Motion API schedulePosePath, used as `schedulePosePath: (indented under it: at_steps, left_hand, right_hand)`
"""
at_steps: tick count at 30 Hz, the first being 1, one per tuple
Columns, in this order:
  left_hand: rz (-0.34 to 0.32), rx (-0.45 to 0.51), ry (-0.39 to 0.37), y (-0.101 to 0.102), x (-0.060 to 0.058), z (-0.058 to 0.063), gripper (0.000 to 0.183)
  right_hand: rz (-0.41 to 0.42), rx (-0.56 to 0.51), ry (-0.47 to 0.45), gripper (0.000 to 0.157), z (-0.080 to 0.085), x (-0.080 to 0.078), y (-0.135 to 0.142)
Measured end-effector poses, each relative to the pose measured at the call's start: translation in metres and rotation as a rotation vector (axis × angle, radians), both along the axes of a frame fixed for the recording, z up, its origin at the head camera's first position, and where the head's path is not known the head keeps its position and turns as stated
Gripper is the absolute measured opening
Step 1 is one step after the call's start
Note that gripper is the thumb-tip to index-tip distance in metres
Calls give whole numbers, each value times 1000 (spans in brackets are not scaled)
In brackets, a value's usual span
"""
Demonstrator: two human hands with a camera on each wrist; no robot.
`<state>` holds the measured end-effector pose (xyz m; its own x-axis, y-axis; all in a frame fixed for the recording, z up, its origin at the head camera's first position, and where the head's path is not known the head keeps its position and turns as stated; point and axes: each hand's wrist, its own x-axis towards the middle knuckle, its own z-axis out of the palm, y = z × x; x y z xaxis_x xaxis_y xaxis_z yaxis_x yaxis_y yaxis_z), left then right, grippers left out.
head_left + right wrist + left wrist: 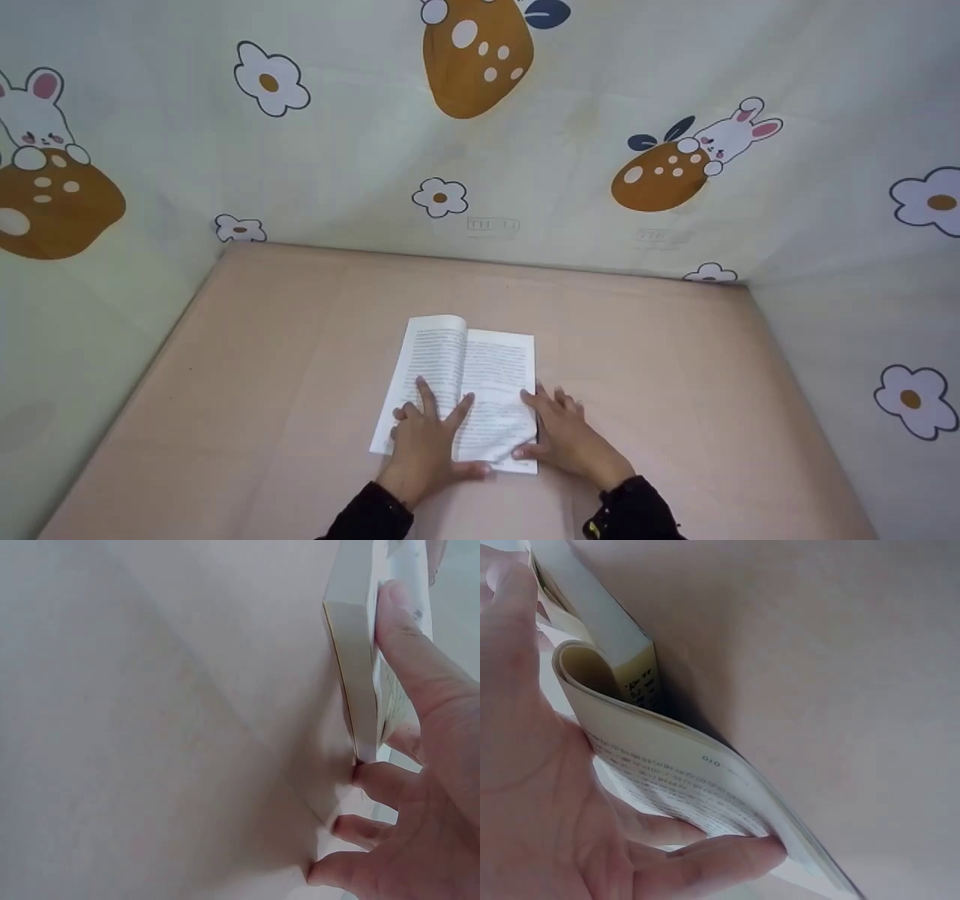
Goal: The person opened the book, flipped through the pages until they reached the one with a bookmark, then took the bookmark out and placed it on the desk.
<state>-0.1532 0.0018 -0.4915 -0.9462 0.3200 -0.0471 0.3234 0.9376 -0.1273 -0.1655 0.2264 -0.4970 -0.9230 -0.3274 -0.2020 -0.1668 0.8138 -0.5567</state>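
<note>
A book (495,375) lies spread on the table, its printed pages facing up. The left hand (424,446) rests on it with spread fingers, index on the left page and thumb by the bottom edge. In the left wrist view the left page (675,772) bows up beside the fold, and fingertips press on its print. At the book's right edge is the right hand (574,442); its index finger and thumb touch the right page, whose lower corner is buckled. In the right wrist view the thumb (405,637) lies on the book's top, while other fingertips touch the table.
The table (300,360) has a pale pinkish-tan cover. Patterned cloth walls (360,150) with rabbits and flowers enclose its back and sides. Dark sleeves (375,514) cover both forearms near the front.
</note>
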Motion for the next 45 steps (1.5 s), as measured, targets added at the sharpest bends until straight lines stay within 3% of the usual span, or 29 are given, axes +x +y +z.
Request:
schedulePosePath:
  at_steps: [5, 8, 12, 17, 22, 26, 30, 33, 37, 43, 45]
  left_hand:
    - [-22, 21, 91, -3, 0, -4, 87]
    - [-22, 29, 151, -4, 1, -7, 80]
    - [-27, 39, 170, -4, 2, -8, 77]
    - [-31, 46, 161, -4, 2, -8, 72]
    - [-60, 144, 146, -7, -1, -8, 59]
    - [-52, 249, 39, -11, -3, -4, 55]
    - [8, 369, -91, -19, -5, 1, 57]
    - [29, 406, -132, -26, -4, 3, 55]
    - [37, 425, -115, -35, -1, 3, 53]
    - [-39, 301, -2, -44, -1, 1, 41]
    - [-24, 292, 8, -46, -2, 0, 40]
  right_hand:
    - [5, 13, 10, 91, -2, 1, 0]
    - [4, 11, -1, 99, -2, 0, 1]
    - [-16, -1, -29, 113, 0, 1, 2]
    - [-16, -14, -31, 120, -1, 1, 3]
    - [-20, -9, -66, 117, 1, 1, 4]
    - [-11, -14, -91, 110, 2, 2, 4]
    - [4, -16, -80, 109, 3, 1, 4]
    - [6, -15, -81, 109, 3, 1, 4]
    - [2, -14, -95, 110, 3, 0, 3]
    - [-11, -7, -107, 110, 4, -1, 2]
    - [-16, -5, -111, 111, 4, -2, 1]
